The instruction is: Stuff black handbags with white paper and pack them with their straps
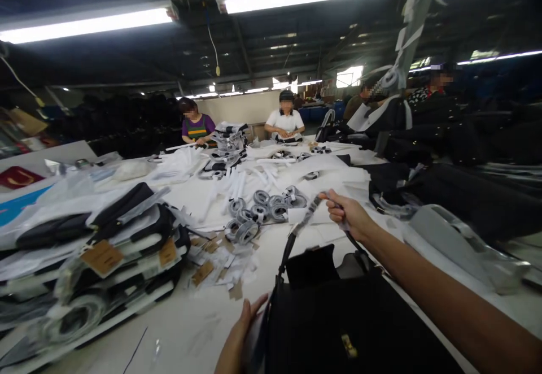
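A black handbag point(339, 317) with a small gold clasp fills the lower middle of the head view, close to me. Its handle, partly wrapped in clear film, is pulled upward by my right hand point(345, 213), whose fingers are closed round it. At the bag's left side is my left hand point(243, 331), holding the bag there. Its thumb and one finger show; the others are hidden. Some pale or clear material lies between that hand and the bag. Inside the raised opening, a black flap point(311, 266) and grey lining can be seen.
Stacked black bags with brown tags point(101, 258) stand on the left. Coiled, wrapped straps point(260, 213) and loose tags point(203, 272) lie mid-table. Grey wrapped pieces point(457, 244) and black bags are at the right. Two people point(284, 120) work across the table, others farther right.
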Demonstrator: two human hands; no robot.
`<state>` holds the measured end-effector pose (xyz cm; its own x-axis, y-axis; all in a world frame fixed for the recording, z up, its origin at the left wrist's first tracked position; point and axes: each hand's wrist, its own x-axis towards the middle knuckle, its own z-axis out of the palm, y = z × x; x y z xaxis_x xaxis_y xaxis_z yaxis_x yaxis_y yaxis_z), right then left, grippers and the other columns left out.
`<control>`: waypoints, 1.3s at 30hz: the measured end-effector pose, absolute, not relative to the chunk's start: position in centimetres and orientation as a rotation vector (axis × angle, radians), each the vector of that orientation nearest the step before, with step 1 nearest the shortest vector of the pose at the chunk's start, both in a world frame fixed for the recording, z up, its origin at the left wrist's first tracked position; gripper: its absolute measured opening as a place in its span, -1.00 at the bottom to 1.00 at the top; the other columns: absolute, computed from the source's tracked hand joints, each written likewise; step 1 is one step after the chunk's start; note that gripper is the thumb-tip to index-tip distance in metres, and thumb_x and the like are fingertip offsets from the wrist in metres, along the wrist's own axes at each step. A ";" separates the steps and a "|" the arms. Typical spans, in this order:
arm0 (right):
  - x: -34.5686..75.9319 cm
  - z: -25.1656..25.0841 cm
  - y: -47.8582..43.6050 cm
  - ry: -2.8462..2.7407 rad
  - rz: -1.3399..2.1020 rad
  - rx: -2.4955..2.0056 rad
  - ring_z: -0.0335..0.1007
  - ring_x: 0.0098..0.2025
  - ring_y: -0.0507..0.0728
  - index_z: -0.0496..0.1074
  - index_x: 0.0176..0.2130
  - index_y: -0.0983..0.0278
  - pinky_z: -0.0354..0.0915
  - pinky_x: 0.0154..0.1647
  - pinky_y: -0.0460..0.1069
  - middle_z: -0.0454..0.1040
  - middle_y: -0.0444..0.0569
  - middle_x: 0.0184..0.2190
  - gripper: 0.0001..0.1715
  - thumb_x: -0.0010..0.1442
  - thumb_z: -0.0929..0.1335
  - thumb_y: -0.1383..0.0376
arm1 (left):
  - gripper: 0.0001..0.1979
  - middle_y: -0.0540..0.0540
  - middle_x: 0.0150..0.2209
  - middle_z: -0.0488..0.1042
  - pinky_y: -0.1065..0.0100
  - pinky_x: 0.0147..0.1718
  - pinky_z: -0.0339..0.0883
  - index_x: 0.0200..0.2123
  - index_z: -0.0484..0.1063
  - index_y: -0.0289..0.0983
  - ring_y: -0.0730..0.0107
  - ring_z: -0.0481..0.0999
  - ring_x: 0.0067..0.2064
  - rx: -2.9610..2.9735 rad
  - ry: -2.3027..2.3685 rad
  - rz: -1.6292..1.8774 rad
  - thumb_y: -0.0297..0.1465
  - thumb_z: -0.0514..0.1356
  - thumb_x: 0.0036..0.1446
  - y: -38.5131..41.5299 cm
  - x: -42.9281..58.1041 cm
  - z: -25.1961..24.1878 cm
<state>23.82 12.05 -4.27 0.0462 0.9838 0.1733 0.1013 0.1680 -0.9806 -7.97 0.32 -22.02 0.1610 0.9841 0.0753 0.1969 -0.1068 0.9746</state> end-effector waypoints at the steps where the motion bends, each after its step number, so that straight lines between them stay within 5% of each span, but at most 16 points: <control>1: 24.2 -5.6 12.4 -1.346 0.952 -1.247 0.25 -0.66 -0.04 0.54 -0.28 0.37 0.34 -0.63 -0.15 0.44 -0.13 -0.58 -0.46 0.31 0.24 -0.02 | -0.26 -0.19 -0.01 0.59 -0.12 0.14 0.34 0.13 0.46 -0.18 -0.01 0.53 0.10 1.486 1.267 1.057 0.15 -0.22 0.30 -0.2 -8.7 -21.8; 3: 25.4 -7.4 11.7 -1.380 0.876 -1.354 0.54 -0.28 0.13 0.58 -0.23 0.38 0.50 -0.23 -0.02 0.62 0.05 -0.31 -0.47 0.22 0.32 -0.02 | -0.39 -0.16 0.18 0.45 -0.11 0.22 0.23 0.20 0.39 -0.18 0.02 0.37 0.25 1.543 1.452 1.048 0.05 -0.11 0.34 -1.3 -9.7 -20.6; 5: 27.0 -8.2 9.1 -1.491 0.738 -1.444 0.39 0.15 0.28 0.56 -0.04 0.38 0.32 0.19 0.11 0.54 0.11 0.05 -0.43 0.12 0.42 0.01 | -0.51 -0.10 0.27 0.34 -0.04 0.25 0.21 0.25 0.32 -0.12 0.10 0.27 0.32 1.809 1.587 1.024 -0.08 0.02 0.36 -2.3 -9.8 -19.1; 7: 28.2 -8.5 5.3 -1.781 0.575 -1.494 0.18 0.32 0.29 0.46 0.15 0.28 0.11 0.35 0.19 0.37 0.08 0.23 -0.34 0.14 0.43 0.04 | -0.53 -0.09 0.27 0.35 0.11 0.24 0.26 0.28 0.25 -0.11 0.21 0.31 0.29 2.230 1.486 1.024 -0.17 0.07 0.36 -3.1 -8.7 -17.4; 10: 28.9 -9.5 -0.5 -2.347 0.372 -1.419 0.15 0.35 0.27 0.24 0.33 0.12 0.10 0.37 0.22 0.26 0.00 0.32 -0.29 0.28 0.35 0.00 | -0.32 -0.17 0.25 0.36 0.13 0.22 0.30 0.33 0.16 -0.23 0.18 0.34 0.28 2.822 1.056 0.922 -0.07 0.19 0.25 -3.0 -5.8 -15.5; 16: 28.0 -13.2 -4.0 -2.673 0.055 -1.278 0.00 0.40 0.36 -0.09 0.44 0.10 0.02 0.39 0.32 0.03 0.04 0.41 0.15 0.09 0.51 0.08 | 0.13 -0.22 0.37 0.14 -0.22 0.19 0.26 0.39 -0.01 -0.10 -0.13 0.19 0.35 3.026 0.969 0.356 0.10 0.41 -0.16 -0.5 -1.7 -14.4; 21: 28.1 -16.6 -3.4 -2.649 -0.224 -1.213 0.14 0.35 0.34 0.05 0.39 0.03 0.25 0.24 0.29 0.18 -0.04 0.36 -0.11 0.20 0.41 0.33 | -0.28 -0.04 0.31 0.28 -0.12 0.18 0.29 0.36 0.01 0.08 0.05 0.34 0.28 3.093 0.976 0.356 -0.14 0.25 0.22 0.0 -1.9 -17.1; 25: 28.1 -20.2 -4.4 -2.534 -0.348 -1.079 0.28 0.28 0.22 0.17 0.35 0.11 0.28 0.22 0.23 0.41 -0.06 0.21 -0.33 0.33 0.21 0.48 | -0.53 0.01 0.23 0.40 0.11 0.18 0.31 0.32 0.17 -0.05 0.25 0.40 0.23 3.203 0.921 0.625 -0.45 0.00 0.39 -0.9 -2.3 -20.2; 31: 27.5 -19.1 -4.8 -2.509 -0.056 -1.232 0.32 0.25 0.21 0.24 0.32 0.16 0.29 0.22 0.21 0.40 -0.03 0.22 -0.22 0.16 0.24 0.54 | -0.54 0.00 0.20 0.44 0.13 0.20 0.29 0.29 0.23 -0.14 0.27 0.42 0.21 3.057 0.957 0.618 -0.47 -0.01 0.37 -1.3 -2.0 -19.1; 36: 26.0 -14.7 -3.5 -2.609 0.182 -1.315 0.30 0.25 0.36 0.29 0.29 0.32 0.20 0.27 0.30 0.34 0.20 0.25 -0.20 0.10 0.43 0.25 | -0.22 -0.13 0.30 0.29 -0.06 0.19 0.27 0.39 0.00 -0.04 0.01 0.34 0.27 2.903 0.993 0.254 -0.07 0.24 0.20 -0.8 -1.0 -15.8; 39: 25.0 -14.9 -2.9 -2.651 0.094 -1.253 0.31 0.24 0.37 0.29 0.28 0.30 0.19 0.26 0.31 0.36 0.19 0.24 -0.23 0.13 0.43 0.22 | -0.34 -0.13 0.27 0.34 -0.01 0.15 0.32 0.37 0.04 -0.01 0.02 0.39 0.23 3.025 0.995 0.262 -0.21 0.21 0.28 -0.4 -0.7 -16.6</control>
<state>25.05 -2.85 -14.94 -0.6177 0.7700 0.1595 0.7568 0.6372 -0.1457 -0.66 -0.36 -16.60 0.7929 0.5846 0.1717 0.5934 -0.8049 0.0003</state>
